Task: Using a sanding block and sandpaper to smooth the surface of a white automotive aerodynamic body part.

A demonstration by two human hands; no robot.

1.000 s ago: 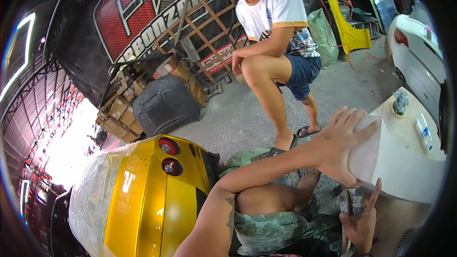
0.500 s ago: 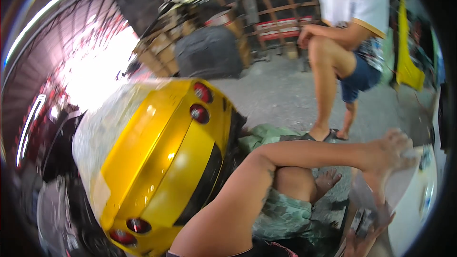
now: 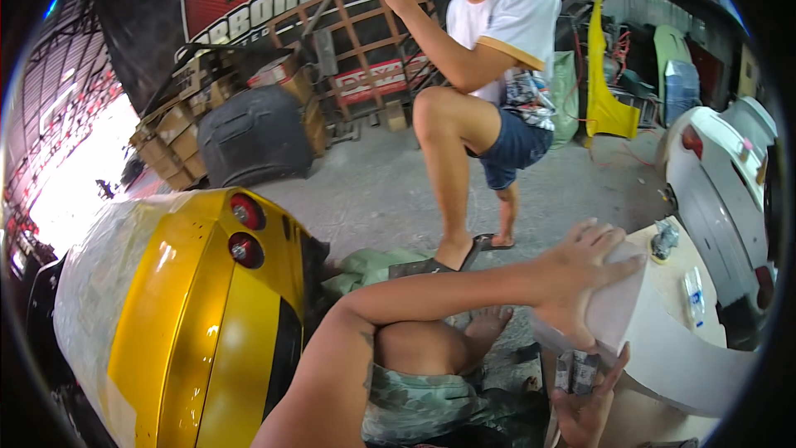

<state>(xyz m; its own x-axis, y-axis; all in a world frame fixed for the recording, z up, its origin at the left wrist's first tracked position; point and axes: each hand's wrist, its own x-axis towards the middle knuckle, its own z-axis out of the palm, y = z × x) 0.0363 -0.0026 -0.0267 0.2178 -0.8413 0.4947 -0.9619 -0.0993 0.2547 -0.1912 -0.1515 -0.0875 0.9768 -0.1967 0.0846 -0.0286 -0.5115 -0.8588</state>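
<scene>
Over the pale surface (image 3: 672, 280) at lower right lies one white body panel (image 3: 688, 365), its curved end toward the person's two hands. The left grip (image 3: 572, 278) clasps that end, fingers spread across the upper part and thumb low. The right grip (image 3: 584, 411) is half-curled, palm up, just under the panel's lower corner; I cannot tell whether it clasps the two grey wrapped pads (image 3: 576, 372) beside it. One clear plastic bottle (image 3: 694, 297) and one wad of clear plastic (image 3: 666, 241) sit along the surface's far side, near its edge. To the left stands one yellow car rear (image 3: 178, 307) with two round tail lights (image 3: 246, 250) showing. One co-worker (image 3: 506, 41) has a knee raised. Room for moving runs along the grey concrete floor (image 3: 365, 191) between the co-worker and one black hood (image 3: 257, 137); it narrows between the yellow car rear and the person's knee.
</scene>
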